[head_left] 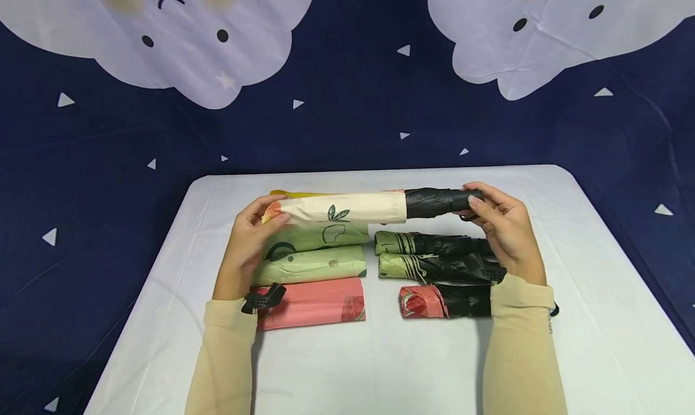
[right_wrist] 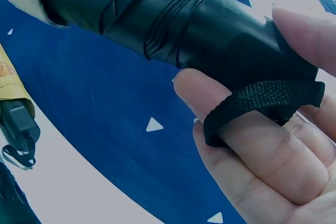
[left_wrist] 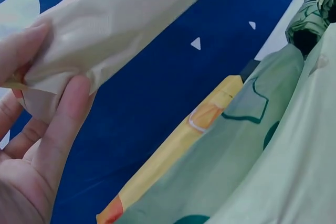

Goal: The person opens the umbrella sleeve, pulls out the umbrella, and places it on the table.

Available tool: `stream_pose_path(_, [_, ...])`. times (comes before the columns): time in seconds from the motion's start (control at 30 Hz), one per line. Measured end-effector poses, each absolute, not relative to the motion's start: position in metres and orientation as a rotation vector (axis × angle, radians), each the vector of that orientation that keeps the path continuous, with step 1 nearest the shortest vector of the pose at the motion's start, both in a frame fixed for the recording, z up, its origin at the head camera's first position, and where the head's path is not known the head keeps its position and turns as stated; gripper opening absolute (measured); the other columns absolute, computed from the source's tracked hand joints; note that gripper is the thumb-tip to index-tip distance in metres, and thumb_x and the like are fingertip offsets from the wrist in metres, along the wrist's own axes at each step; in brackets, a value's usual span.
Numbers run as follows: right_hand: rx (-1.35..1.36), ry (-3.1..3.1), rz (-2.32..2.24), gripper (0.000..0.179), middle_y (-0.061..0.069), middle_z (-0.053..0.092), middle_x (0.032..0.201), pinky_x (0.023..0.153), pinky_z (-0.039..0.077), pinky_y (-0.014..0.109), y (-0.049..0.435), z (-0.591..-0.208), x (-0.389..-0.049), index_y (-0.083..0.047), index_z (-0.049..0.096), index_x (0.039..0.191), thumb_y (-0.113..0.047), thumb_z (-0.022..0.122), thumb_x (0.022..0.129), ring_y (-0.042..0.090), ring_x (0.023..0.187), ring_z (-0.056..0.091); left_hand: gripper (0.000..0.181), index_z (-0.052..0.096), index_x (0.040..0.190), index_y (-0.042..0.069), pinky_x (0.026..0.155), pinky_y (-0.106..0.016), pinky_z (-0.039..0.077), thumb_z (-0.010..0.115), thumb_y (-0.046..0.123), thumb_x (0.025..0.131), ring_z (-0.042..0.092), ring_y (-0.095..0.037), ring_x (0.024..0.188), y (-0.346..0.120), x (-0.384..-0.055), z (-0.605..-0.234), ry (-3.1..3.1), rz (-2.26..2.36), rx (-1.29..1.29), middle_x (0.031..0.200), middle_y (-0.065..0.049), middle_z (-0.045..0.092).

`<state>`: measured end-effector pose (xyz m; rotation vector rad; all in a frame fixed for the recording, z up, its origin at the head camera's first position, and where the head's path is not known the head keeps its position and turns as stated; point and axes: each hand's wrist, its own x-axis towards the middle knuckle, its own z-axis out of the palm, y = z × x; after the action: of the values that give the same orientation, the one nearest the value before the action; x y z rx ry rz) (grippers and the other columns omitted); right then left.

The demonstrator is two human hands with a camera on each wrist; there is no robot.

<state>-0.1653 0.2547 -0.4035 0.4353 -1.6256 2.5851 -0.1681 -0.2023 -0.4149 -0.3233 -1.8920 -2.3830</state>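
Observation:
Held up level over the far part of the table is a folded black umbrella (head_left: 434, 202) that runs into a cream cloth sleeve (head_left: 358, 209) with a green leaf print. My left hand (head_left: 247, 237) pinches the sleeve's left end between thumb and fingers. At the other end, my right hand (head_left: 507, 231) grips the umbrella's black handle, and its wrist strap (right_wrist: 262, 98) loops over a finger in the right wrist view. The umbrella's inner part is hidden by the cream sleeve.
Below the left hand lie two green sleeves (head_left: 312, 265) and a pink sleeve (head_left: 320, 303). Behind them is a yellow sleeve (left_wrist: 173, 156) with a black handle (right_wrist: 21, 124) showing. Two green-black umbrellas (head_left: 440, 267) and a pink-black umbrella (head_left: 467, 300) lie at right on the white table (head_left: 347, 373).

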Motion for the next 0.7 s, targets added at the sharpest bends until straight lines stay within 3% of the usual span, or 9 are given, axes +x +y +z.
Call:
stream_pose_path(0.33, [0.395, -1.584, 2.591, 0.029, 0.017, 0.073, 0.106, 0.075, 0.061, 0.028, 0.263, -0.409, -0.167, 0.015, 0.059, 0.129, 0.010, 0.055, 0.101, 0.024, 0.083, 0.075, 0.032, 0.070, 0.117, 0.004, 0.075, -0.021, 0.059, 0.077, -0.008, 0.087, 0.069, -0.013, 0.088, -0.207, -0.169, -0.418, -1.895, -2.374, -0.180, 0.114, -0.009, 0.067])
stream_pose_path(0.7, [0.328, -1.564, 2.582, 0.030, 0.016, 0.069, 0.116, 0.074, 0.061, 0.027, 0.271, -0.409, -0.164, 0.012, 0.060, 0.131, 0.009, 0.056, 0.101, 0.024, 0.084, 0.076, 0.031, 0.074, 0.111, 0.007, 0.070, -0.019, 0.058, 0.073, -0.013, 0.087, 0.067, -0.009, 0.083, -0.216, -0.170, -0.420, -1.835, -2.352, -0.097, 0.102, -0.005, 0.069])
